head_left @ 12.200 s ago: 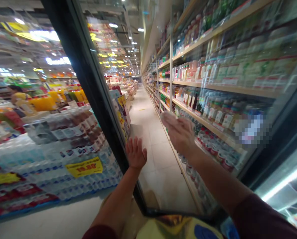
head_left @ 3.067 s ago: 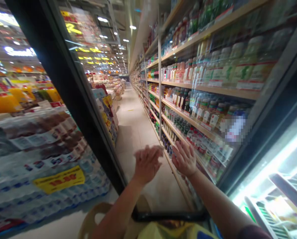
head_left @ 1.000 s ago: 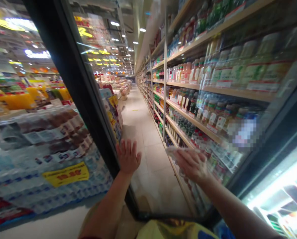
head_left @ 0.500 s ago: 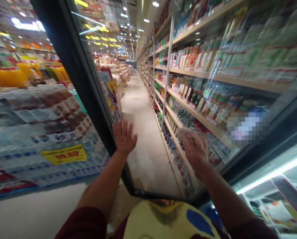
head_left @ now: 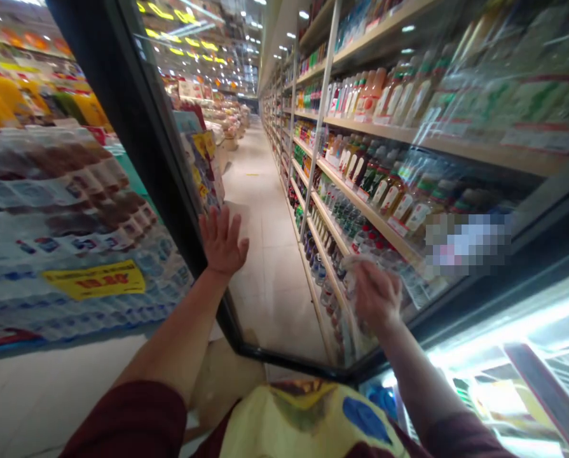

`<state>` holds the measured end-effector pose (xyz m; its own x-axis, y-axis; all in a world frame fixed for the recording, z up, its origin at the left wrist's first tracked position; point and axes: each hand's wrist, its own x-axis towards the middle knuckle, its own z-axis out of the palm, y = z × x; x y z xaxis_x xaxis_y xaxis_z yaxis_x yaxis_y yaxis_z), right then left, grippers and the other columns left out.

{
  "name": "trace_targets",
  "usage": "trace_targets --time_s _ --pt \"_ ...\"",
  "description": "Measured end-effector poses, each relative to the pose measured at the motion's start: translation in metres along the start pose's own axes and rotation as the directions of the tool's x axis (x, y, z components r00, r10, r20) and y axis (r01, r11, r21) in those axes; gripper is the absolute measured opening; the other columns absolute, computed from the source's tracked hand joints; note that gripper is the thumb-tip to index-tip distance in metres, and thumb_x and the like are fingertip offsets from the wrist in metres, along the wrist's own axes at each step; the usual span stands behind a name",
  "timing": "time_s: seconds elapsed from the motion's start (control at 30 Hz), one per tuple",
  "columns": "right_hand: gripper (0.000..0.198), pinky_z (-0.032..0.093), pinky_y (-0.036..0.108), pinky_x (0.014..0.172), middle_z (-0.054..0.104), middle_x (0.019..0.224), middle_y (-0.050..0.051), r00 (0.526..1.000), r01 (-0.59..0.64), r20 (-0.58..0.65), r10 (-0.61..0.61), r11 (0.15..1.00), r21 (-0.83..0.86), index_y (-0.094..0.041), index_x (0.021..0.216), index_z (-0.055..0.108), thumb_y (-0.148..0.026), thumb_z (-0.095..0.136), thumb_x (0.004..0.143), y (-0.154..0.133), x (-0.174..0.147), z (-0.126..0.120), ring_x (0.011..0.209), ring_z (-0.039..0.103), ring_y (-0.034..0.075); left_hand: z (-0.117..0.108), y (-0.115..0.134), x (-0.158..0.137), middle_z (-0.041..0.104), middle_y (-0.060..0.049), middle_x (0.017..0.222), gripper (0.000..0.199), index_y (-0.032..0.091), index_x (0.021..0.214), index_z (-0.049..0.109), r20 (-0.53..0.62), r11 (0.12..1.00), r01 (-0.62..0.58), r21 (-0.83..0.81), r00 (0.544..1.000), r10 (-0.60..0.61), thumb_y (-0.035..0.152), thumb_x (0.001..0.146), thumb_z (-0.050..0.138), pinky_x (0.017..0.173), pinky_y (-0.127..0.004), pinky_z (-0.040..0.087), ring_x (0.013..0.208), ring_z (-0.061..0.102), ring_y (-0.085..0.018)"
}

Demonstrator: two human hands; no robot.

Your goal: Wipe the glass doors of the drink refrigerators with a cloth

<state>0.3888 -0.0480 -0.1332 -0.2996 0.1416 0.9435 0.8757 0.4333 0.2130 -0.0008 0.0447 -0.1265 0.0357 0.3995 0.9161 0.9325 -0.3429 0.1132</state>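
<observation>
An open glass door with a black frame stands in front of me. My left hand lies flat with fingers spread on the pane, beside the frame's left bar. Closed fingers of my right hand press a thin whitish cloth to the glass on the right side. Part of the cloth is hidden under the hand, and its exact kind is hard to make out.
Through the glass, shelves of bottled drinks line the right side of an aisle. Shrink-wrapped bottle packs with a yellow price sign are stacked at left. A lit cooler interior is at lower right.
My right hand has moved a little right and down over the glass with the cloth. The left hand stays flat near the frame. The whole view has shifted slightly.
</observation>
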Motion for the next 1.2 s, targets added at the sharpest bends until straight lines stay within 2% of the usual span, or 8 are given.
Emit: trace_targets --time_s 0.13,0.4,0.57,0.67,0.77,0.9,1.1,1.2 --pt "0.045 0.053 0.045 0.094 0.066 0.122 0.017 0.928 -0.262 -0.311 0.204 0.952 -0.157 -0.019 0.137 0.065 -0.022 0.068 0.093 0.04 0.014 -0.009 0.108 0.065 0.029 0.001 0.002 0.004 0.047 -0.028 0.153 0.087 0.004 0.136 0.059 0.023 1.0 0.02 -0.018 1.0 -0.02 0.072 0.095 0.025 0.127 -0.064 0.0 0.158 0.015 -0.038" --pt "0.037 0.051 0.021 0.086 0.073 0.101 -0.001 0.987 0.106 0.119 -0.109 0.994 0.034 -0.034 0.122 0.074 -0.013 0.058 0.096 -0.021 -0.066 -0.005 0.084 0.064 0.01 0.002 0.002 0.007 0.039 -0.029 0.158 0.09 0.002 0.141 0.053 0.058 0.999 0.004 -0.046 0.998 -0.001 0.072 0.097 0.017 0.127 -0.064 -0.006 0.16 0.002 -0.034" --pt "0.052 0.051 0.041 0.094 0.063 0.123 0.015 0.96 -0.192 -0.227 0.165 0.976 -0.099 -0.019 0.141 0.062 -0.016 0.069 0.09 0.039 -0.01 -0.011 0.113 0.06 0.028 0.001 0.005 0.009 0.037 -0.027 0.16 0.094 0.003 0.142 0.052 0.086 0.998 0.038 -0.051 0.996 -0.033 0.076 0.096 0.014 0.127 -0.062 -0.009 0.16 0.001 -0.033" --pt "0.052 0.051 0.045 0.093 0.063 0.123 0.017 0.905 -0.301 -0.348 0.247 0.947 -0.112 -0.019 0.142 0.061 -0.018 0.067 0.091 0.028 -0.003 0.004 0.116 0.059 0.031 0.0 0.006 0.008 0.037 -0.023 0.161 0.093 0.005 0.142 0.053 0.07 0.998 0.035 -0.06 0.997 -0.031 0.077 0.096 0.016 0.128 -0.061 -0.007 0.16 0.003 -0.033" --pt "0.052 0.05 0.037 0.092 0.069 0.115 0.011 0.995 -0.077 -0.062 0.077 0.997 0.005 -0.024 0.143 0.061 -0.013 0.062 0.093 -0.021 -0.026 0.019 0.104 0.062 0.023 -0.001 0.007 0.007 0.038 -0.02 0.161 0.092 0.006 0.141 0.054 0.049 0.999 0.025 -0.037 0.999 -0.023 0.077 0.097 0.015 0.13 -0.057 -0.005 0.16 0.002 -0.03" --pt "0.049 0.049 0.027 0.091 0.075 0.112 0.001 0.976 0.076 0.189 -0.111 0.981 0.18 -0.032 0.139 0.064 -0.011 0.057 0.096 -0.052 -0.023 0.021 0.094 0.065 0.014 -0.003 0.007 0.005 0.039 -0.022 0.16 0.091 0.005 0.141 0.054 0.059 1.0 0.012 -0.016 0.998 -0.011 0.075 0.098 0.016 0.13 -0.058 -0.004 0.16 0.001 -0.029" --pt "0.049 0.047 0.042 0.1 0.065 0.129 0.011 0.949 -0.193 -0.235 0.208 0.978 0.084 -0.027 0.145 0.059 -0.022 0.062 0.097 -0.019 0.052 0.029 0.116 0.061 0.026 -0.007 0.009 0.001 0.035 -0.017 0.164 0.087 0.007 0.145 0.051 0.063 1.0 -0.005 -0.001 0.998 0.005 0.071 0.1 0.014 0.13 -0.055 -0.005 0.16 -0.003 -0.026" --pt "0.045 0.047 0.037 0.097 0.07 0.123 0.008 0.98 -0.1 -0.163 0.116 0.99 0.105 -0.028 0.142 0.061 -0.019 0.058 0.098 -0.047 0.042 0.043 0.108 0.062 0.021 -0.008 0.007 -0.002 0.035 -0.019 0.163 0.081 0.007 0.145 0.052 0.057 1.0 -0.026 0.006 0.998 0.026 0.067 0.101 0.018 0.13 -0.056 -0.005 0.16 -0.004 -0.026"
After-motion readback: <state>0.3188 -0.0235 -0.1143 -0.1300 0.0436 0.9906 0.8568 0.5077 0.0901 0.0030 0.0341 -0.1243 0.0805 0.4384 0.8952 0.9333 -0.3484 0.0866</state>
